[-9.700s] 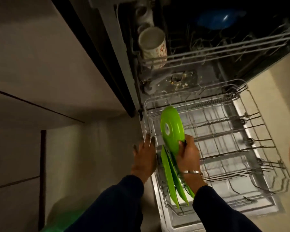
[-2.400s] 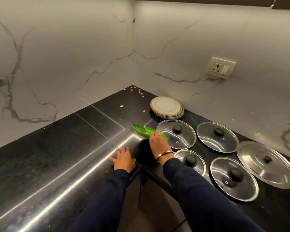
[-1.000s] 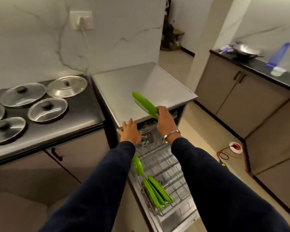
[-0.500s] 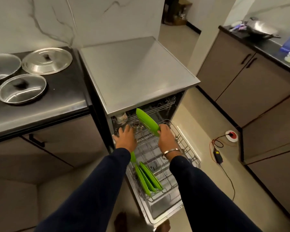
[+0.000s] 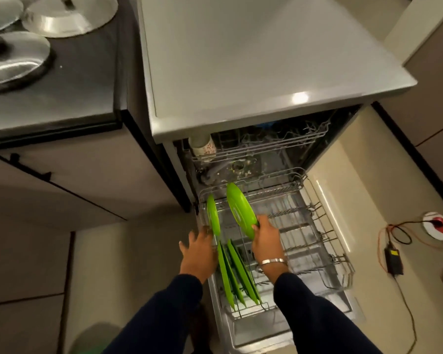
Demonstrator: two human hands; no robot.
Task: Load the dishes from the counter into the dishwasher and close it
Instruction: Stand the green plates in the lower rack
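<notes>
Dishwasher lower rack (image 5: 325, 254), green plate (image 5: 241, 209) gripped by right-hand fingers (image 5: 262, 222)

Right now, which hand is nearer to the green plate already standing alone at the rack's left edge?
Left. The left hand is right beside that standing plate, at its lower edge. The right hand is farther right, gripping another green plate.

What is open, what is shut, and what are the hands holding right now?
Dishwasher: door open.
Lower rack: pulled out.
Right hand: grips a green plate, tilted over the rack.
Left hand: open, beside another green plate standing on edge in the rack.
Cup: lying sideways in the upper rack.
</notes>
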